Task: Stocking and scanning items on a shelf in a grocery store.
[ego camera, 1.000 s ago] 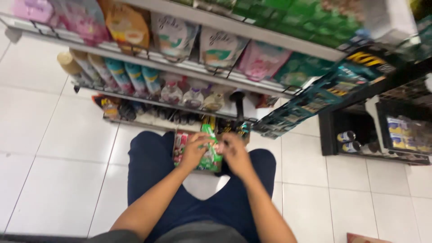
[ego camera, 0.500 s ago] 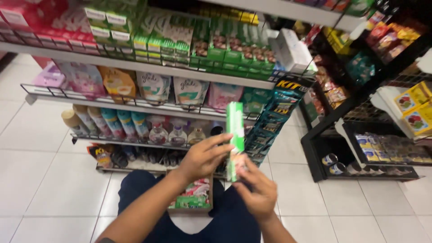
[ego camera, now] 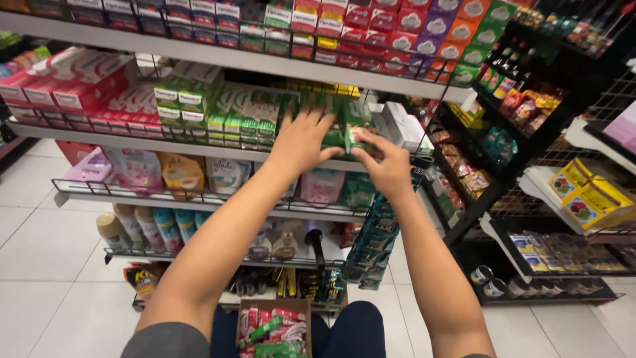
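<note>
At the middle shelf (ego camera: 199, 147), both hands meet among rows of green boxes; the left hand (ego camera: 301, 142) lies spread, fingers apart, against the boxes; the right hand (ego camera: 384, 166) is pinched around a slim green box (ego camera: 349, 129) — upright, at the shelf front, between the two hands; down by the knees sits an open cardboard carton (ego camera: 273, 326) of red and green packs.

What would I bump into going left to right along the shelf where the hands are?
Red boxes → green boxes → left hand → green pack in the grip of the right hand → white box.
</note>
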